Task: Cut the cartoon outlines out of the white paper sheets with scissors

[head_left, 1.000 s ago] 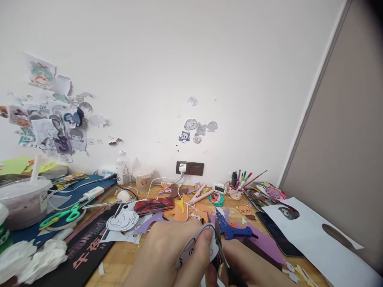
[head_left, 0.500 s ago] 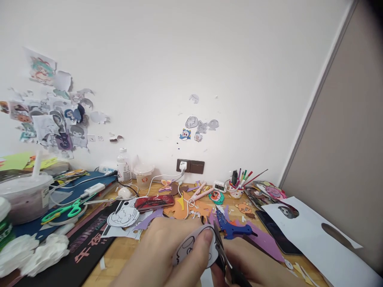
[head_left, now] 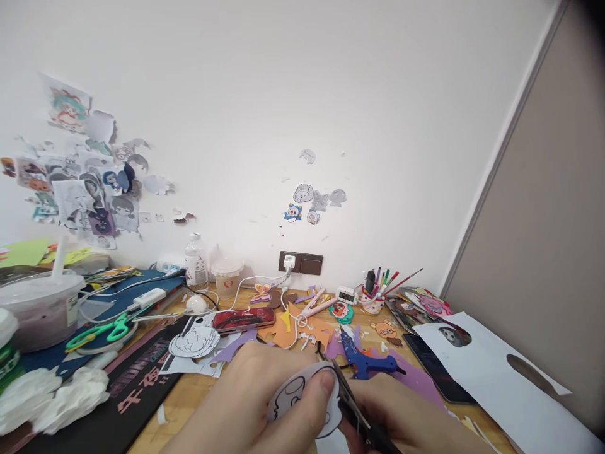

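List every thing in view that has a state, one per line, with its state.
Left hand: closed on the paper cutout, thumb on top.
Paper cutout: held up off the desk, black scissors at its right edge.
Right hand: wrapped around the black scissors.
Black scissors: blades against the cutout; open or shut unclear.
Green scissors: lying flat, unused.
Glue gun: lying on its side.
Charger: plugged into the wall socket.
Bottle: upright, capped.
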{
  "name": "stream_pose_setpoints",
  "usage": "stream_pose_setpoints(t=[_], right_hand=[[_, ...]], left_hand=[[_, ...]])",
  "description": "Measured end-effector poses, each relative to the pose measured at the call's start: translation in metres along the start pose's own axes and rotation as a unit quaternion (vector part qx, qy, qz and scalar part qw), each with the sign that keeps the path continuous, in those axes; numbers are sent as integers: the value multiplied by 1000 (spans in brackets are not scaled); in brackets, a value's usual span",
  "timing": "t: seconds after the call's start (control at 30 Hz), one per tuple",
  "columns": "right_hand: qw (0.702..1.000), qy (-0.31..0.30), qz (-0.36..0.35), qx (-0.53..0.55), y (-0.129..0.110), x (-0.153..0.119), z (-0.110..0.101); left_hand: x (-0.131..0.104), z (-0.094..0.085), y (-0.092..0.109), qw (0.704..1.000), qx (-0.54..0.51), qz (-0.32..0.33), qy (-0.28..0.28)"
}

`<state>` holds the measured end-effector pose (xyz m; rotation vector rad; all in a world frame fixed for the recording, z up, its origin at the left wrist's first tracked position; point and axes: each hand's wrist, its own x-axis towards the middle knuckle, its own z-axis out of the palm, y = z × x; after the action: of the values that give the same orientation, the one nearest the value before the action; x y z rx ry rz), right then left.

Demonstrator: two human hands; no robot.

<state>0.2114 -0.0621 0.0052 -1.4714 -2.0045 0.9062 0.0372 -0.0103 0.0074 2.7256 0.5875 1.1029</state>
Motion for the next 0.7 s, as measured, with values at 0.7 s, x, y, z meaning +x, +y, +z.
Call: stream_pose_setpoints(t=[0.7], right_hand=[[992,-128,-16,6,24,2,-12]], left_hand=[[0,-7,-3,998,-33,13,-42]])
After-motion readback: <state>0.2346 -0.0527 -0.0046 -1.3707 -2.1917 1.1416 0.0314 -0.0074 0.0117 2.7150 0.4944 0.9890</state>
